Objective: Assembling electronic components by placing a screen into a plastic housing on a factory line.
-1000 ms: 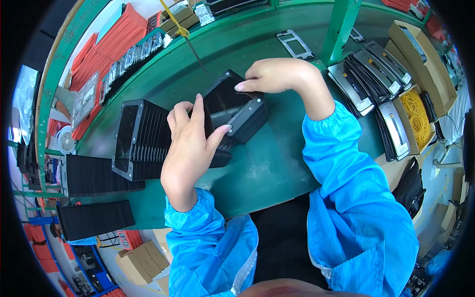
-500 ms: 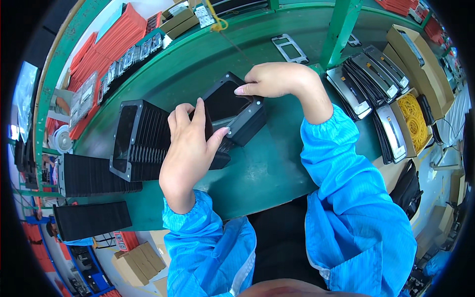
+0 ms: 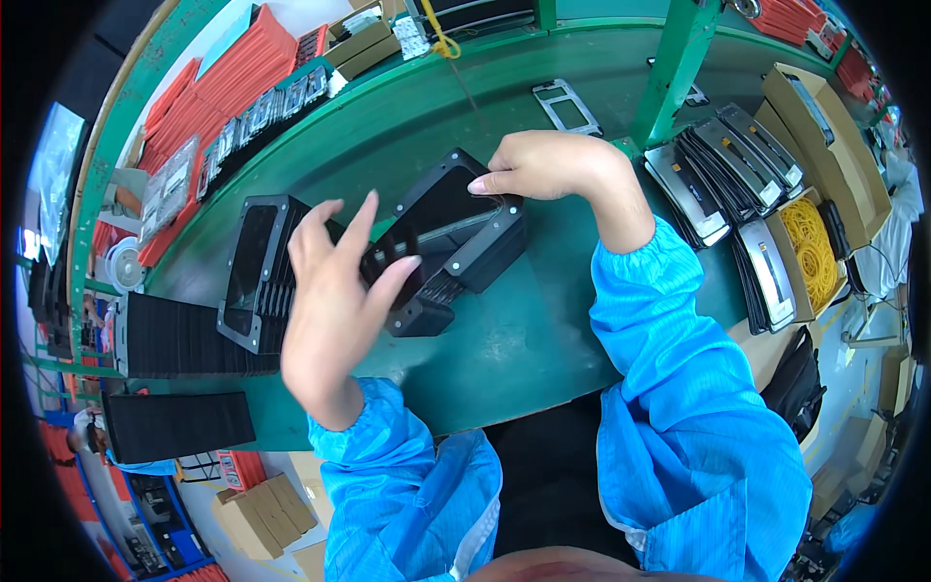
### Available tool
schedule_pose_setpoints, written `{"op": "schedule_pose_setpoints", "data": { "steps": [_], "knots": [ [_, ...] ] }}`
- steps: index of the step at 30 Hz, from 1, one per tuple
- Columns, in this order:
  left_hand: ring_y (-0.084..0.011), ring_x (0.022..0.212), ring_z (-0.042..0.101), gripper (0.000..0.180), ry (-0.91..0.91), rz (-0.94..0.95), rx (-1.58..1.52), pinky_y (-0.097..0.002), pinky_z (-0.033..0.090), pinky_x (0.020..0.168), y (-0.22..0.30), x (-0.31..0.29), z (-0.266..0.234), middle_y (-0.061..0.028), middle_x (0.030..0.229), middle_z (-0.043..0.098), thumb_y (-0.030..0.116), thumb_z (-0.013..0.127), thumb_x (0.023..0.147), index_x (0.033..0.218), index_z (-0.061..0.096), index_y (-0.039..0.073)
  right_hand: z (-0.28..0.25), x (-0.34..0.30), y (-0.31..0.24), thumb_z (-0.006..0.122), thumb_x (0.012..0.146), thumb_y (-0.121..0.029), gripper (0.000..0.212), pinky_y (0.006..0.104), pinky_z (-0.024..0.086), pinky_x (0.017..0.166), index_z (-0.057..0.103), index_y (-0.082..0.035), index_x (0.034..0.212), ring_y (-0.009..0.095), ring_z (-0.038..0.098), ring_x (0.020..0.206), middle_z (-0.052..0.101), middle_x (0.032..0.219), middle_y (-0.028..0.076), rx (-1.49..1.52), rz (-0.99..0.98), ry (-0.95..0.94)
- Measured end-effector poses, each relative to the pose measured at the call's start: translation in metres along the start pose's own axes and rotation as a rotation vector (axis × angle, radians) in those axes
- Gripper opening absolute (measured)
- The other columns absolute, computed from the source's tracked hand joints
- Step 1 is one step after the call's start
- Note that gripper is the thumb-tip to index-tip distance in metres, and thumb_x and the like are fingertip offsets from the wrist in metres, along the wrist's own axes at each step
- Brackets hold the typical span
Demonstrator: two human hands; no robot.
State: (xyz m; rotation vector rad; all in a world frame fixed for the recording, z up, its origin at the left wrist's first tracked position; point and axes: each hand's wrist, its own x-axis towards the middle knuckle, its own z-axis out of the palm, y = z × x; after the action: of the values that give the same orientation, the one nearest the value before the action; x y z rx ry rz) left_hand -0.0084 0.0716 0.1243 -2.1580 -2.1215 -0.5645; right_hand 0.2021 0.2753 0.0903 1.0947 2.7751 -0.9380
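My left hand point(image 3: 335, 291) is open, its fingers spread and slightly blurred. It hovers between two groups of black rectangular frames and partly hides both. Left of it stands a row of black frames point(image 3: 254, 281) with screw-like dots at the corners. On its right, tilted on the green bench, is another stack of black frames point(image 3: 490, 247) with a dark glossy panel point(image 3: 441, 199) on its face. My right hand point(image 3: 548, 165) is closed on the upper right edge of that panel, thumb on the near side. The fingers behind are partly hidden.
Two more black stacks point(image 3: 179, 427) stand at the bench's left end. At the right are flat dark panels point(image 3: 689, 194) and a carton with yellow cord point(image 3: 810, 242). A green post point(image 3: 674, 73) rises behind, beside a silver frame point(image 3: 567, 107). Red trays point(image 3: 247, 63) fill the back shelf.
My left hand has moved left, away from the tilted stack, and its fingers have spread. The right hand stays at the panel's edge. The view has shifted slightly.
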Motion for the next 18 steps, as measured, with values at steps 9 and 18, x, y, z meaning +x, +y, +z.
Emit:
{"op": "schedule_pose_setpoints", "data": {
  "steps": [9, 18],
  "knots": [
    [-0.0354, 0.118, 0.065, 0.053, -0.237, -0.138, -0.013, -0.0440, 0.055, 0.097, -0.033, 0.005, -0.008, -0.0190, 0.123, 0.071, 0.030, 0.097, 0.061, 0.104, 0.083, 0.001, -0.001, 0.003, -0.004, 0.064, 0.101, -0.055, 0.060, 0.0436, 0.047, 0.063, 0.074, 0.003, 0.088, 0.029, 0.057, 0.065, 0.062, 0.070, 0.016, -0.015, -0.056, 0.001],
    [-0.0330, 0.101, 0.071, 0.049, -0.223, -0.200, -0.190, -0.0404, 0.057, 0.086, -0.047, 0.003, -0.014, -0.0160, 0.114, 0.073, 0.028, 0.098, 0.059, 0.097, 0.082, 0.002, -0.003, 0.005, 0.001, 0.062, 0.103, -0.051, 0.057, 0.0407, 0.048, 0.062, 0.074, 0.003, 0.094, 0.025, 0.056, 0.064, 0.065, 0.076, 0.013, 0.023, -0.209, 0.206]
  ]
}}
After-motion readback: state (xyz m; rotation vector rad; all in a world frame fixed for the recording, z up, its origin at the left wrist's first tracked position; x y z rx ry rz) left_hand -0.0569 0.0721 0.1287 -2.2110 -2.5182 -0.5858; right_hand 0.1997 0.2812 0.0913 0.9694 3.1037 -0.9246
